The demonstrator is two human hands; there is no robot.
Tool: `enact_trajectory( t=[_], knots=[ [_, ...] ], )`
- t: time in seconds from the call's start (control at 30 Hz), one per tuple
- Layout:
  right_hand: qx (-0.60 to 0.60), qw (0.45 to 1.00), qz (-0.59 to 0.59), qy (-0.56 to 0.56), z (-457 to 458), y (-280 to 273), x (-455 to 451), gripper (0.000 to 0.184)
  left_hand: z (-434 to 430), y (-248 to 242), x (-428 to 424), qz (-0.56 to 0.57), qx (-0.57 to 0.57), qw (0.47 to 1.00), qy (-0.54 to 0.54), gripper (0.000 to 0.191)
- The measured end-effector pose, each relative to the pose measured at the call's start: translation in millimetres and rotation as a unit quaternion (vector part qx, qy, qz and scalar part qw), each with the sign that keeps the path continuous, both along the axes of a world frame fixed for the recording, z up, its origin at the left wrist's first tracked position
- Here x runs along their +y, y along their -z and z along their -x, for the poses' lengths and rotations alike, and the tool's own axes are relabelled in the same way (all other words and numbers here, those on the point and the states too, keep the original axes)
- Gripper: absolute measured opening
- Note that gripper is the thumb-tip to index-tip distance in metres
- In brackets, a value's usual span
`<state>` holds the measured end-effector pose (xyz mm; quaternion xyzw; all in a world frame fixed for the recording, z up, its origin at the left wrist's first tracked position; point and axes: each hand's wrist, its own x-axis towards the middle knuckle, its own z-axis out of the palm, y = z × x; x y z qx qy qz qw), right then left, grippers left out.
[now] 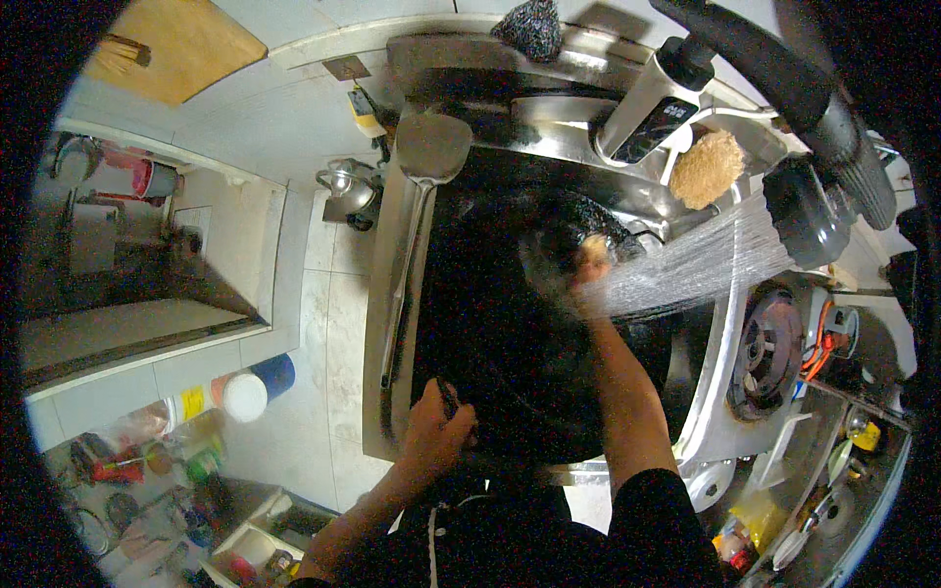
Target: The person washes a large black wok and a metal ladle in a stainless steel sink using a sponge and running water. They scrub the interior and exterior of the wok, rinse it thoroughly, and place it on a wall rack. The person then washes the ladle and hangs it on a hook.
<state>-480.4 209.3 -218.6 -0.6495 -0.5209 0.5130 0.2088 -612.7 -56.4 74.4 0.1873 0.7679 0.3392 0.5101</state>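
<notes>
A large black wok (500,309) fills the middle of the view, resting over the sink. My left hand (441,426) grips the dark wok handle (446,397) at the wok's near left rim. Farther in, my right hand (592,268) is down at the wok's far inner side, blurred and wet. Whether something is between its fingers cannot be made out. A fan of water (684,257) from the dark spray head (805,213) on the right falls across that hand and wrist. Wet gleams show on the wok's far wall.
A metal wok spatula (434,147) lies along the sink's left ledge. At the back are a dark scouring pad (533,29), a tap body with a display (654,103) and a tan scrubber (706,170). A gas burner (764,353) is at right, a steel kettle (351,187) at left.
</notes>
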Motion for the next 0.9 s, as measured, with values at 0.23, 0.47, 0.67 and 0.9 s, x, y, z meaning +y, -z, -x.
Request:
enact_trajectory(
  t=[0.23,0.47,0.67,0.9],
  knots=[
    [0.128,0.973,-0.020,-0.192,99,-33,-50,0.037,-6,0,5,-0.027,0.102,0.991,0.086,0.023],
    [0.296,0.785,0.122,-0.530,18,-177,-148,0.042,-7,5,-5,-0.034,0.112,0.990,0.078,0.022],
    [-0.327,0.726,0.041,-0.603,-105,-211,-74,0.027,-8,8,-8,-0.042,0.053,0.997,0.038,0.018],
    [-0.258,0.931,0.054,-0.253,-104,-8,-50,0.048,-18,10,4,-0.022,0.037,0.998,0.043,0.019]
  ],
)
